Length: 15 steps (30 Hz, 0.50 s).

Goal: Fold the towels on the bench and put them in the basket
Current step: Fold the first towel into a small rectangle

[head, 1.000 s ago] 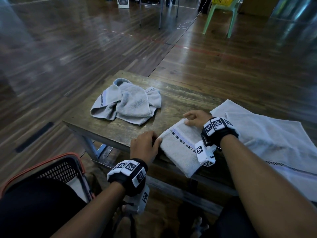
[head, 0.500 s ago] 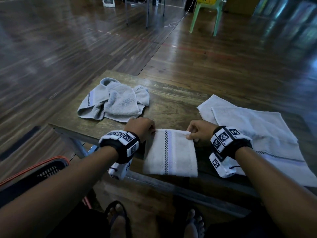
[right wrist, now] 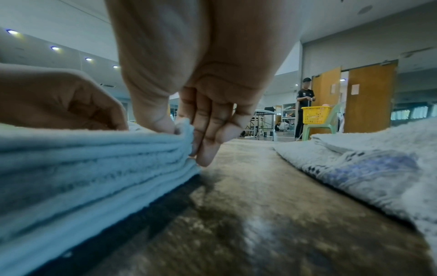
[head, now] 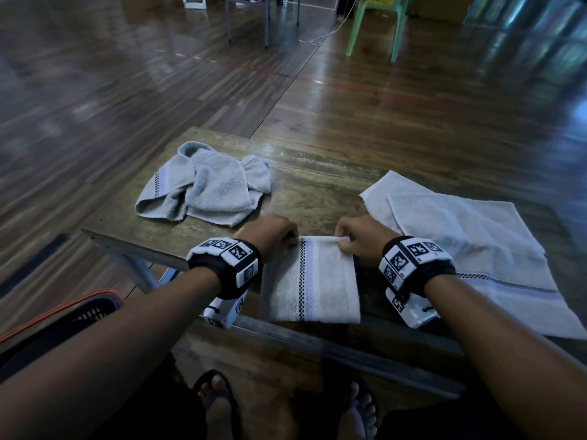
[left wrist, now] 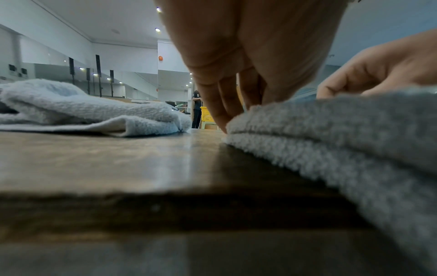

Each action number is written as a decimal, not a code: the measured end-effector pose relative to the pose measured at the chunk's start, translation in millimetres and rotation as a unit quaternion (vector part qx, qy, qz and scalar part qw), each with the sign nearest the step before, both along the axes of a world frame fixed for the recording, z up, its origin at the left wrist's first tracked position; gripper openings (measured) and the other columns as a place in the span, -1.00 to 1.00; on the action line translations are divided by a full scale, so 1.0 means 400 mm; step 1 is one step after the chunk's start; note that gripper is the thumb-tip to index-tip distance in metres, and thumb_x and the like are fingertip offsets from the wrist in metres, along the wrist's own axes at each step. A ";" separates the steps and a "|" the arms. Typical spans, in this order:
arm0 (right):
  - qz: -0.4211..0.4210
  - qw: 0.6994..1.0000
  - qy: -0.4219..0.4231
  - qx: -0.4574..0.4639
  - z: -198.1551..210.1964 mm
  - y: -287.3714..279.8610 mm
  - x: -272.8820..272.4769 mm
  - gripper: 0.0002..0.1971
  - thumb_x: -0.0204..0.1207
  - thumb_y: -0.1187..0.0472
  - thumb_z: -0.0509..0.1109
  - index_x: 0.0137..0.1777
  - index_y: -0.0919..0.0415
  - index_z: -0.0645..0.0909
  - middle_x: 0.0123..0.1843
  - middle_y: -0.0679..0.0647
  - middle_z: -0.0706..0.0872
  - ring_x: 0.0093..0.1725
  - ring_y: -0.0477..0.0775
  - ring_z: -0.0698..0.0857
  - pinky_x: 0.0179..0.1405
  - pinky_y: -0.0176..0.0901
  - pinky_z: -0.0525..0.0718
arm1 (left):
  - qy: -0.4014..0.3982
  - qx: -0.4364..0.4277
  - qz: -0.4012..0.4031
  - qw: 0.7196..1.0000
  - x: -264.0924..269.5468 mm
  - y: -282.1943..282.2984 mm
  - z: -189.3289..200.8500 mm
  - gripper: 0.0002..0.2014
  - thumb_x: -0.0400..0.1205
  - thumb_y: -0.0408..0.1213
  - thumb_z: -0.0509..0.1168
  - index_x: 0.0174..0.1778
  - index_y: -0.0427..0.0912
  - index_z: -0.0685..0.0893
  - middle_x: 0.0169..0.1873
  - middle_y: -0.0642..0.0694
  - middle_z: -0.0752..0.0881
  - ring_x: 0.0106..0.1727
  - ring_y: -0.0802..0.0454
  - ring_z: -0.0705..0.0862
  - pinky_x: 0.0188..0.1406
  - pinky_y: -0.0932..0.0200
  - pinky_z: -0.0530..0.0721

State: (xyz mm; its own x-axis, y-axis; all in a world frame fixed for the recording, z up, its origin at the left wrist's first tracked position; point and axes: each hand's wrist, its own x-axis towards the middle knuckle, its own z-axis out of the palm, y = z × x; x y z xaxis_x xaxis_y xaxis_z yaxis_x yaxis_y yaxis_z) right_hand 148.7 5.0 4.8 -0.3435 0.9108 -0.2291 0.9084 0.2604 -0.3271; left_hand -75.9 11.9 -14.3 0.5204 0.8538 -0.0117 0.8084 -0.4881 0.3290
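Note:
A folded white towel [head: 313, 282] with a checked stripe lies at the near edge of the wooden bench [head: 314, 188], its lower end hanging over the edge. My left hand [head: 279, 236] pinches its far left corner [left wrist: 238, 115]. My right hand [head: 359, 239] pinches the far right corner [right wrist: 183, 128] between thumb and fingers. A crumpled pale towel [head: 206, 185] lies at the bench's left end. A flat, partly folded towel [head: 470, 236] lies to the right. The dark basket [head: 82, 309] with an orange rim stands on the floor at lower left.
My feet in sandals [head: 219, 404] are under the bench. A green plastic chair [head: 378, 23] and table legs stand far back on the wooden floor. In the right wrist view, a person [right wrist: 304, 108] stands far off beside a yellow basket [right wrist: 315, 114].
The folded towel has swung from a slant to square with the bench edge. Both hands have moved to its far corners, and the view has shifted right, away from the basket.

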 end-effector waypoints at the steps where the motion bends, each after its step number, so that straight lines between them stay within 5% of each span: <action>1: -0.006 1.000 0.011 0.002 0.001 0.001 0.001 -0.89 0.51 0.23 0.33 0.01 0.17 0.56 0.01 0.17 0.71 -0.05 0.17 0.66 -0.09 -0.03 0.59 | -0.008 0.006 0.004 1.000 0.000 -0.001 -0.001 -0.85 0.58 -0.28 0.28 0.02 -0.15 0.68 0.00 -0.12 0.74 0.04 -0.12 0.67 -0.02 0.06 0.63; 9: -0.015 1.000 -0.015 0.021 -0.010 0.004 -0.004 -0.95 0.56 0.19 0.32 -0.05 0.15 0.56 0.04 0.04 0.65 -0.02 0.02 0.60 -0.04 -0.13 0.56 | -0.035 0.020 0.033 0.999 -0.002 -0.003 -0.009 -0.87 0.56 -0.29 0.30 -0.01 -0.15 0.68 -0.01 -0.09 0.73 0.05 -0.09 0.65 -0.08 0.12 0.59; 15: 0.026 0.997 -0.023 0.063 -0.003 -0.016 -0.011 -0.89 0.57 0.28 0.29 -0.17 0.13 0.44 0.00 0.09 0.65 -0.02 0.10 0.61 -0.04 -0.05 0.55 | -0.042 0.025 0.036 0.998 -0.003 -0.001 -0.013 -0.90 0.55 -0.31 0.33 -0.05 -0.15 0.70 -0.02 -0.08 0.74 0.04 -0.07 0.65 -0.08 0.14 0.58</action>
